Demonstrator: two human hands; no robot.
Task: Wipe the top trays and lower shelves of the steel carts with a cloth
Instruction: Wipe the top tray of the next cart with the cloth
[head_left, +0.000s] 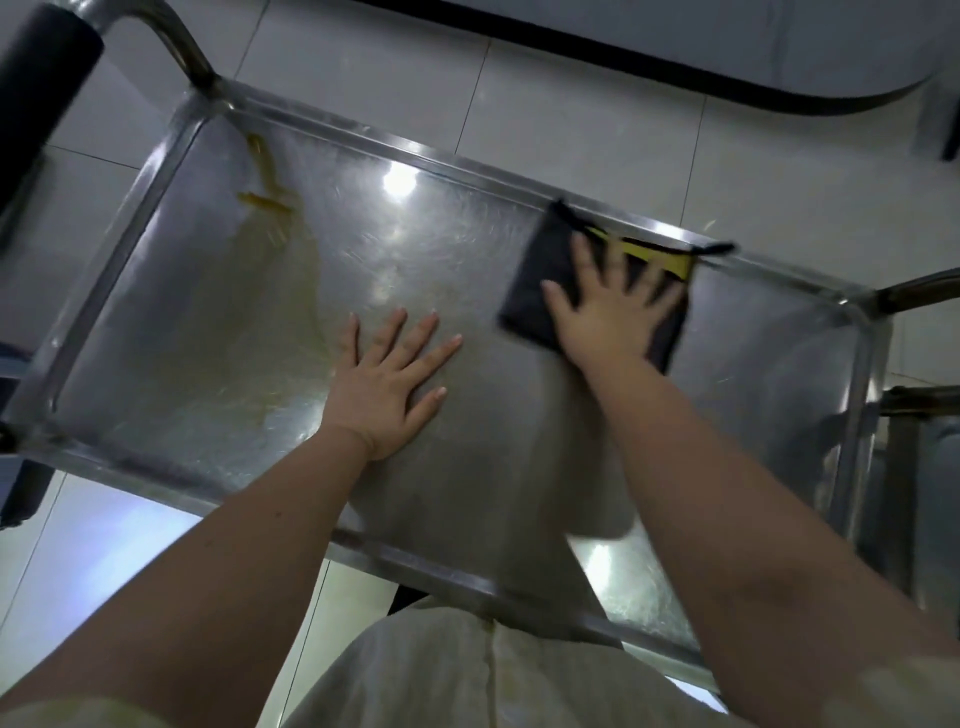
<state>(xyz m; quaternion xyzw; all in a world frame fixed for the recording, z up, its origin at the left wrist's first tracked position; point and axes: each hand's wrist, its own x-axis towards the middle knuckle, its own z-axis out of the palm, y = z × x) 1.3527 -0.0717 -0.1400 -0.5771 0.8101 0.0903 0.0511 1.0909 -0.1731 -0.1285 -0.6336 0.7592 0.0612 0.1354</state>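
Pale glossy floor tiles (571, 130) surround a steel cart whose top tray (467, 249) fills most of the view: a shallow rectangular pan of brushed, swirl-scratched metal with a raised folded rim and rounded corners. Its long axis runs from the far left to the near right. A tubular handle with a black padded grip (47, 57) rises at the far left corner. A yellowish smear (270, 208) trails down the tray's left part, thicker and orange at its far end. The cloth (540, 280) lies in the right half of the tray against the far rim. It is a dark, soft, nearly square fold (blurred at its edges) with a yellow patch showing at its far right side and a thin dark loop poking over the rim; its sides run about parallel with the tray's. The right hand (608, 317) presses flat on it, fingers (584, 260) spread and pointing toward the far rim. The left hand (384, 384) rests palm down on bare steel near the middle, well apart from the cloth, fingers (395, 332) straight, fanned and aimed far-right. More steel framing (914, 467) stands just beside the right end.
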